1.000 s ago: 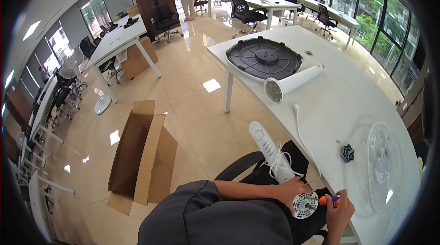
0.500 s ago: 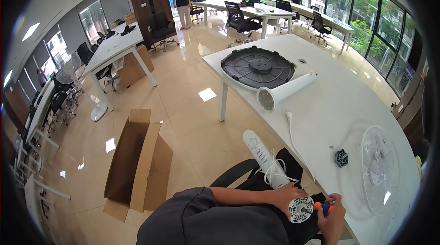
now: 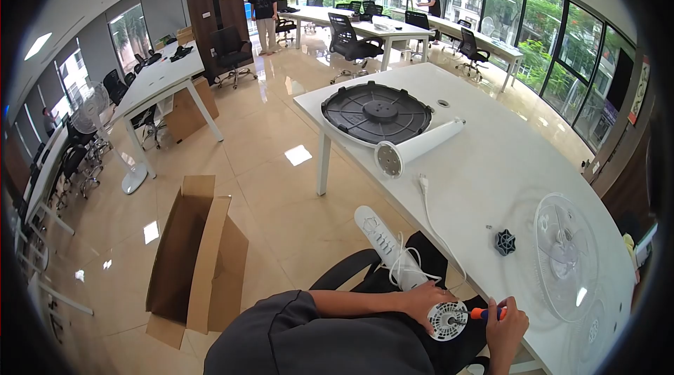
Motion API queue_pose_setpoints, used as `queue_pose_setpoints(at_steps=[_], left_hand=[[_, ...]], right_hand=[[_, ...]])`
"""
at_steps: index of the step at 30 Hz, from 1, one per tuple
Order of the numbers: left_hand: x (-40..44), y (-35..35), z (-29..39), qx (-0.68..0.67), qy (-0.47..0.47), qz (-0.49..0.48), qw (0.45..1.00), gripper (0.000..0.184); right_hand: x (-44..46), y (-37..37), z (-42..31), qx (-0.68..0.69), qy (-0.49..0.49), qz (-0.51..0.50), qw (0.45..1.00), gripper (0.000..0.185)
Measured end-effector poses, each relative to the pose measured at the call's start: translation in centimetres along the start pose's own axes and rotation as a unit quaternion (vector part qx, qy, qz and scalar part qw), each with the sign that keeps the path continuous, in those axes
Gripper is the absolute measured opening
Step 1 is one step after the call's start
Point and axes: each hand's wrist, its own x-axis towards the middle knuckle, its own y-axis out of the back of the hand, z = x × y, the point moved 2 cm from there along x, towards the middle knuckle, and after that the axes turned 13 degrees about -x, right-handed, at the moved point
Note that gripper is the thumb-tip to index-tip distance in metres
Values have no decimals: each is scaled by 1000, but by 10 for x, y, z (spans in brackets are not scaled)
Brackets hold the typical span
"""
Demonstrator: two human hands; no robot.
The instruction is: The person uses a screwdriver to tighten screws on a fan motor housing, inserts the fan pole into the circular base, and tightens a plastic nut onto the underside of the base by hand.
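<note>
My left hand (image 3: 423,303) is closed around the white fan motor housing (image 3: 442,329), holding its round slotted face up over my lap. A screwdriver (image 3: 479,314) with an orange and blue handle is gripped in my right hand (image 3: 508,326). It lies nearly level, and its shaft points at the middle of the slotted face. Whether the tip touches a screw is too small to tell. Beyond the left hand extends a white fan control panel (image 3: 379,235) with buttons, a white cord (image 3: 401,263) looped over it.
On the white table (image 3: 484,157) lie a black round base (image 3: 379,112), a white tube (image 3: 428,145), a power plug (image 3: 423,182), a dark knob (image 3: 505,242) and a clear fan blade in a guard (image 3: 564,256). An open carton (image 3: 223,263) stands on the floor. Two people stand farther off.
The view has swung slightly right, so the table and carton appear farther left. My right hand sits farther back from the motor housing, and more of the screwdriver handle shows.
</note>
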Motion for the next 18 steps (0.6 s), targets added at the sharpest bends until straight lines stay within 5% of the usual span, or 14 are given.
queue_pose_setpoints(at_steps=[4, 9, 11, 15, 18], left_hand=[[0, -2, -19, -2, -48, 0, 999, 114], [5, 7, -2, 4, -76, 0, 997, 109], [7, 11, 5, 33, -16, -17, 999, 108], [7, 9, 4, 46, -46, 13, 998, 110], [7, 11, 8, 35, -17, -8, 999, 110]], right_hand=[[-10, 5, 3, 5, 37, 54, 998, 32], [-9, 6, 2, 76, -36, 14, 996, 39], [-6, 11, -3, 112, 37, 16, 993, 38], [1, 7, -6, 196, 162, 1, 967, 41], [2, -2, -4, 149, 200, -8, 968, 45]])
